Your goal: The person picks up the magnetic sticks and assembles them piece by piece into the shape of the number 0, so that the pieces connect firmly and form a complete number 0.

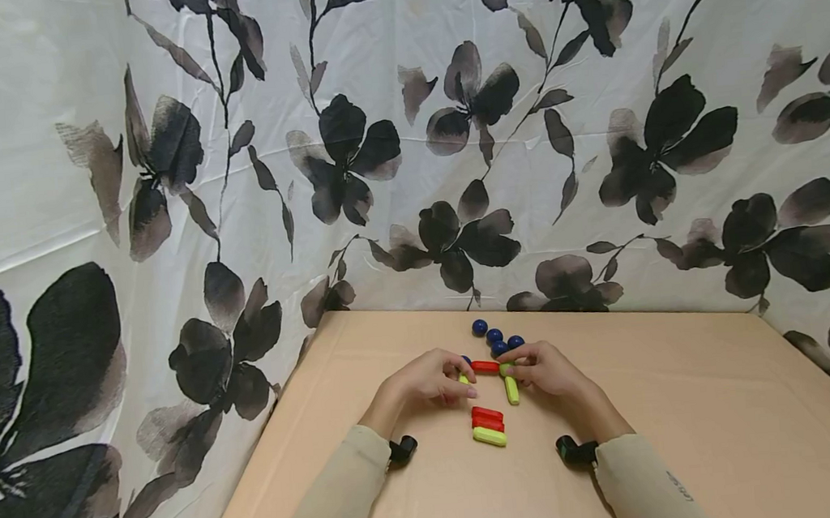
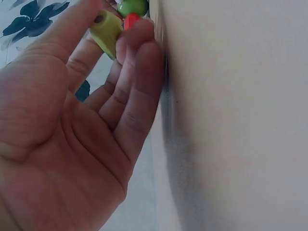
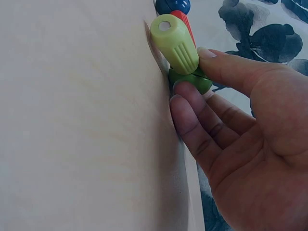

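My left hand (image 1: 435, 378) pinches a yellow-green stick (image 2: 108, 32) between thumb and fingers, its lower end just in front of a blue ball (image 1: 466, 361). From that ball a red stick (image 1: 485, 366) runs right to a green ball (image 1: 507, 369). A second yellow-green stick (image 1: 512, 391) extends from the green ball toward the front; its free end shows a pale round tip in the right wrist view (image 3: 180, 48). My right hand (image 1: 551, 368) has thumb and fingers around the green ball (image 3: 192, 81), the thumb tip beside the stick.
Several blue balls (image 1: 498, 348) lie behind the joined pieces. Nearer the front, two red sticks (image 1: 487, 416) and a yellow-green stick (image 1: 490, 437) lie side by side on the tan table (image 1: 689, 400). A flower-print cloth (image 1: 394, 179) hangs behind the table and along its left side.
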`<action>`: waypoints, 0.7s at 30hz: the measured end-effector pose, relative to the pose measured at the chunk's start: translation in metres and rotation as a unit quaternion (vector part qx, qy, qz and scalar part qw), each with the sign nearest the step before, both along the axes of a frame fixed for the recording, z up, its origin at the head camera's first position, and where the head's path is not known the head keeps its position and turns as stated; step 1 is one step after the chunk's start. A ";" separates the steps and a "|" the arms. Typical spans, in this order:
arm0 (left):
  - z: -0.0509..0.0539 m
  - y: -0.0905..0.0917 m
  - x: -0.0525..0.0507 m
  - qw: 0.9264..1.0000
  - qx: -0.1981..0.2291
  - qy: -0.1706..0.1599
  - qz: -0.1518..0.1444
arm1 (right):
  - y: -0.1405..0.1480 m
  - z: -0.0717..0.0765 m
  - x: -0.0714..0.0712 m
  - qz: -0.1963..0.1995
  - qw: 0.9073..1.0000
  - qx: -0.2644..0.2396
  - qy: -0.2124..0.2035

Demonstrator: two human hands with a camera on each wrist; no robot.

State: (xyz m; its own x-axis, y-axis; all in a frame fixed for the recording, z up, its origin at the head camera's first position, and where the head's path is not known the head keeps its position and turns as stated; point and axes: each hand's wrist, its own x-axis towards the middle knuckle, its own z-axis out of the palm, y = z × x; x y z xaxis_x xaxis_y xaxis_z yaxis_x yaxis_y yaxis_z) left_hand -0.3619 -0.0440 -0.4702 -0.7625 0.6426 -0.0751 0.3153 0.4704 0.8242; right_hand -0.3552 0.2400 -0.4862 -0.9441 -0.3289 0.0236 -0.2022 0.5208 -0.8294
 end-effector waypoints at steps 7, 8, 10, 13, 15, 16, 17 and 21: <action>-0.004 0.000 0.000 1.000 0.002 0.005 0.008 | 0.000 -0.001 0.001 -0.001 1.000 0.001 -0.001; -0.005 0.000 0.000 1.000 0.002 0.007 0.007 | -0.001 -0.001 0.001 -0.003 1.000 0.000 -0.002; -0.004 -0.001 0.000 1.000 0.000 0.012 0.006 | -0.001 -0.001 0.002 -0.002 1.000 -0.001 -0.001; -0.004 -0.001 0.000 1.000 -0.001 0.016 0.006 | -0.001 -0.001 0.002 -0.002 1.000 -0.002 -0.001; -0.003 -0.002 0.000 1.000 -0.004 0.022 0.007 | -0.001 -0.002 0.002 -0.001 1.000 -0.002 0.001; -0.003 -0.002 0.000 1.000 -0.006 0.024 0.007 | -0.001 -0.002 0.002 -0.002 1.000 -0.002 0.002; -0.003 -0.002 0.000 1.000 -0.007 0.026 0.008 | -0.001 -0.002 0.002 -0.002 1.000 -0.002 0.004; -0.004 -0.003 0.000 0.999 -0.014 0.033 0.007 | -0.003 -0.002 0.004 -0.004 1.000 -0.002 0.007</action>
State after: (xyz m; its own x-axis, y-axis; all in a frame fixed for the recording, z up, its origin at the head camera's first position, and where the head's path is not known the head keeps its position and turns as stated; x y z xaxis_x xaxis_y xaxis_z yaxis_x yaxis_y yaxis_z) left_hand -0.3614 -0.0468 -0.4740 -0.7752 0.6303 -0.0426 0.3612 0.4975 0.7887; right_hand -0.3514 0.2368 -0.4879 -0.9465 -0.3205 0.0385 -0.2095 0.5194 -0.8285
